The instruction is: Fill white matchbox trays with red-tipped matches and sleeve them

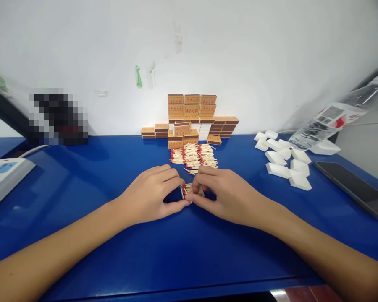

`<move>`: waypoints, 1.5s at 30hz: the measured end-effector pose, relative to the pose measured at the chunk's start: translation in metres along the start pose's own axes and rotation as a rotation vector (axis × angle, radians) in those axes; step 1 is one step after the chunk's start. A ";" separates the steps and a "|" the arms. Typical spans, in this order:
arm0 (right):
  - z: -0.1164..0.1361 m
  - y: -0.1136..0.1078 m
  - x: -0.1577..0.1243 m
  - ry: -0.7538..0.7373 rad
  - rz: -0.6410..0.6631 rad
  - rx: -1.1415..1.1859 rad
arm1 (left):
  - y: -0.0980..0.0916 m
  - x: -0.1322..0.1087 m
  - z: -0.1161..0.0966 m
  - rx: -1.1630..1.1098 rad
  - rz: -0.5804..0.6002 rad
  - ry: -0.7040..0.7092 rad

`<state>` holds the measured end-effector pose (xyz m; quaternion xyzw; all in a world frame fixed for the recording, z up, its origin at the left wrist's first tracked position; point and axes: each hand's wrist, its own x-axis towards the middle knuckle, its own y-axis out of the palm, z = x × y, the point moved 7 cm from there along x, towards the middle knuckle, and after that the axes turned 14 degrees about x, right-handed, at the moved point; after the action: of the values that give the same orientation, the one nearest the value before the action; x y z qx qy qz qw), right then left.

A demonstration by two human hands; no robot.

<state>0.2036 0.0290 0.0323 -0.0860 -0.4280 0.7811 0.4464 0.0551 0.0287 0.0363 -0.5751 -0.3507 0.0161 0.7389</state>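
Observation:
A small white matchbox tray (182,193) with red-tipped matches (188,190) in it lies on the blue table in front of me. My left hand (156,191) closes thumb and fingers on the tray's left end. Over the tray's right part is my right hand (219,188), its index finger curled down inside and its thumb at the near rim, closed around matches. Its fingers hide part of the tray. Just beyond both hands spreads a pile of loose matches (193,156), most with red heads to the left.
Orange-brown matchboxes (192,110) stand stacked against the wall behind the pile. Several empty white trays (277,158) lie to the right, near a tilted plastic bottle (329,117) and a dark phone (354,188). A white power strip (8,178) sits at the left.

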 end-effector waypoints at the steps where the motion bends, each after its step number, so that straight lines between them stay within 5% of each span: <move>1: 0.001 0.001 0.000 0.004 0.006 0.009 | -0.001 0.000 -0.001 0.010 -0.004 0.005; 16: 0.003 0.008 0.000 0.095 0.132 0.161 | 0.003 -0.001 0.000 0.043 0.034 0.027; 33: 0.005 0.007 -0.001 0.024 0.188 0.128 | 0.003 0.000 0.000 0.032 0.041 0.021; 45: -0.005 -0.004 -0.001 -0.092 0.089 -0.188 | 0.004 -0.001 0.002 0.017 0.045 -0.012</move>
<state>0.2100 0.0321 0.0319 -0.1105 -0.5153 0.7595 0.3813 0.0545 0.0308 0.0325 -0.5764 -0.3419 0.0389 0.7412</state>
